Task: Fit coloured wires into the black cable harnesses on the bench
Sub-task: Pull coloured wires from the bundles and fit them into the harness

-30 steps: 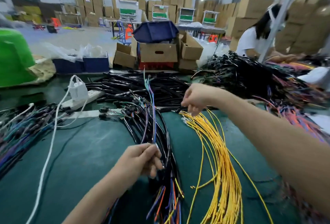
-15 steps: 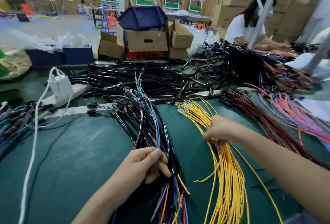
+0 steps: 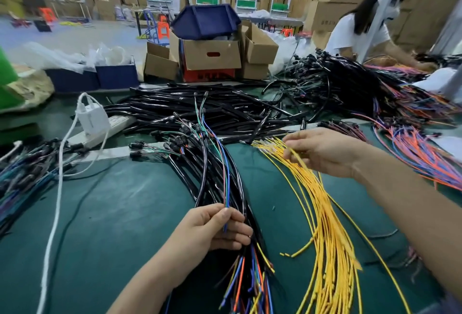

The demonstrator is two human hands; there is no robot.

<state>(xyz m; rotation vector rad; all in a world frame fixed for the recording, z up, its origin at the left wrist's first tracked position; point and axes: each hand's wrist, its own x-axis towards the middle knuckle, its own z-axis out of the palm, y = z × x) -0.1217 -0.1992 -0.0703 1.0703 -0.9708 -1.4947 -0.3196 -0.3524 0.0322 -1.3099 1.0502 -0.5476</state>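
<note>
A bundle of black cable harnesses (image 3: 212, 176) with coloured wire ends runs down the middle of the green bench mat. My left hand (image 3: 212, 228) grips a black harness with blue, green and red wires (image 3: 226, 183) rising from its fingers. To the right lies a fan of yellow wires (image 3: 325, 213). My right hand (image 3: 322, 151) is over the upper end of that fan, its thumb and fingers pinching a yellow wire.
A heap of black sleeves (image 3: 200, 111) lies behind. Harnesses with orange and purple wires (image 3: 412, 163) spread at right. A white power strip with charger (image 3: 95, 123) and white cord sit at left. Cardboard boxes (image 3: 212, 56) stand beyond; a person (image 3: 357, 33) works at far right.
My right hand came back from the far end of the yellow fan, dipped lower on it, then rose to its upper part. My left hand kept its grip on the harness.
</note>
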